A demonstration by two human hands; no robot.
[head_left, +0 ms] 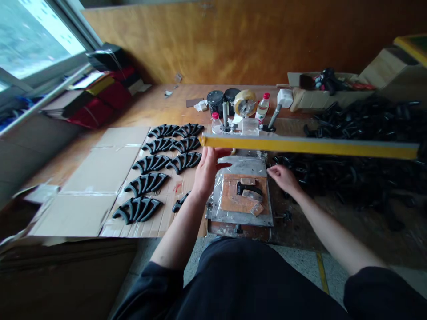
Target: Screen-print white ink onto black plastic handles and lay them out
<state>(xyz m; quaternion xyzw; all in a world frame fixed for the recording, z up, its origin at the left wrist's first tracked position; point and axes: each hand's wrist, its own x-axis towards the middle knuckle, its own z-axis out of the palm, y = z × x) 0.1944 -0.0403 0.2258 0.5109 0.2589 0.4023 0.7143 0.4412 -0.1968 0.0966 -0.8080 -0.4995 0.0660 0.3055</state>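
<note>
From my remote seat, head view: left hand (207, 171) just below the near end of a yellow bar (310, 146), thumb and fingers spread apart; whether the fingertips touch the bar, I cannot tell. Right hand (282, 177) narrow, fingers curled in, by the right edge of a metal plate (245, 166); I cannot make out whether anything is pinched there. Between and below the hands, one black handle (251, 190) lies on an orange-brown board (229, 202) on that plate, small blocks beside it. Pale marks at the handle's left end, too small for me to read. Behind the bar, a red-capped bottle (263, 110) bears a reddish label; I cannot read it. Near it, a tape roll (239, 101) and dark tubs (215, 103), no legible writing. To the left, more black handles lie in fanned groups (137, 210) on cardboard (88, 215); to the right, a loose dark pile (367, 120), blurred in shadow.
</note>
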